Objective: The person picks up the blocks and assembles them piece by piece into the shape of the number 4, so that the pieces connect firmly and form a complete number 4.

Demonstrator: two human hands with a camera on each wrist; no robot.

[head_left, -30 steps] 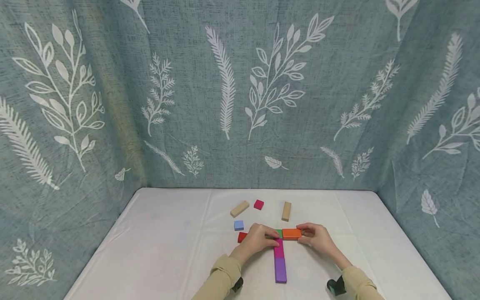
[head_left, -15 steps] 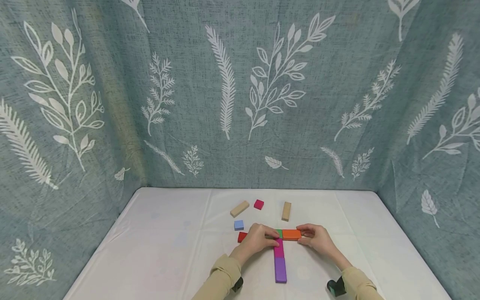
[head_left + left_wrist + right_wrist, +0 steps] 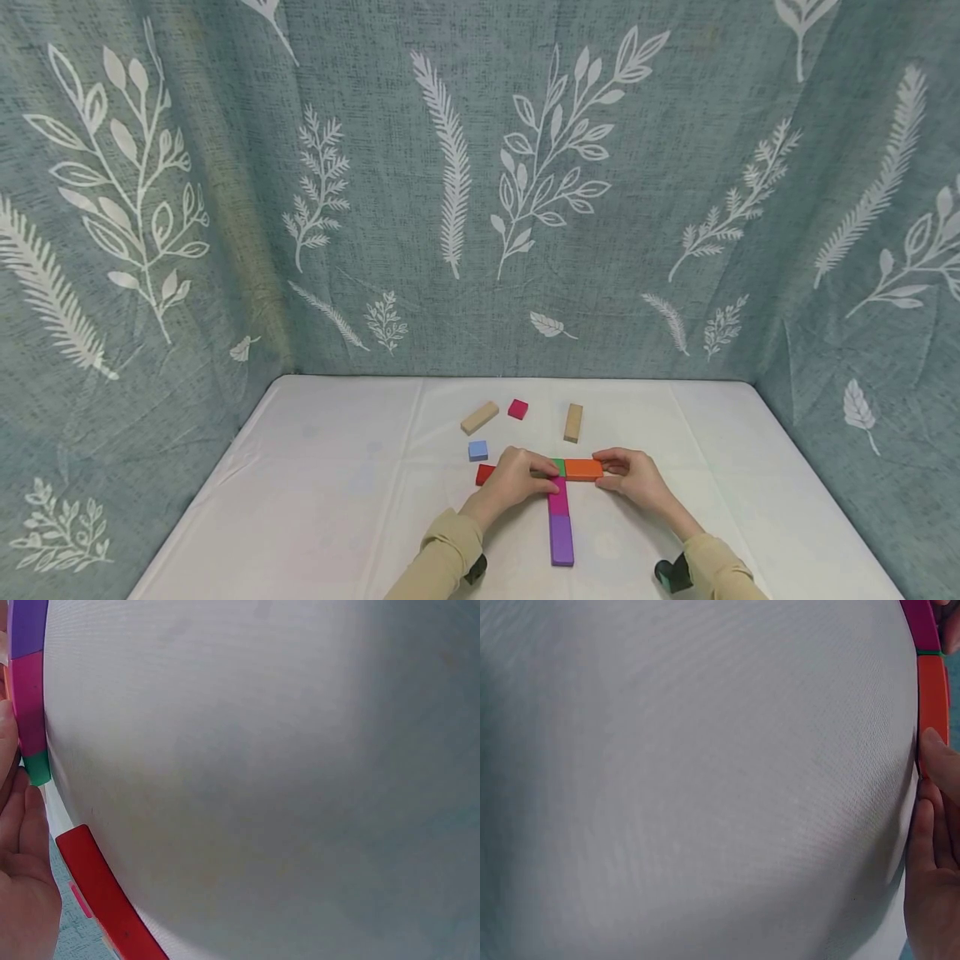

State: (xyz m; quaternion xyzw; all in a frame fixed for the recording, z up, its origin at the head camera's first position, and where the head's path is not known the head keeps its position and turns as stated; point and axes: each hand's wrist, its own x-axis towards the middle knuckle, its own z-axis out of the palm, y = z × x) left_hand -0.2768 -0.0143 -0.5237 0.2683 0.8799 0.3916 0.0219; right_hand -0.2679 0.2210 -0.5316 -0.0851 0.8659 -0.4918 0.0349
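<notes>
Several coloured wooden blocks lie joined in a T in the head view. A purple block [image 3: 561, 541] and a magenta block [image 3: 558, 497] form the stem, and a green block [image 3: 559, 467] lies at its top. To the right an orange block [image 3: 583, 470] abuts the green one. My left hand [image 3: 514, 478] pinches the green block, thumb beside the magenta one, and hides part of it. With thumb and fingers my right hand [image 3: 634, 477] grips the orange block's right end. A red block [image 3: 109, 889], partly behind my left hand in the head view, lies to its left.
Behind the hands lie a light blue block [image 3: 477, 451], a small crimson block [image 3: 517, 409] and two plain wooden blocks, one at left [image 3: 479, 417] and one at right [image 3: 573, 423]. A white cloth covers the table [image 3: 315, 492]; a patterned curtain [image 3: 480, 333] stands behind.
</notes>
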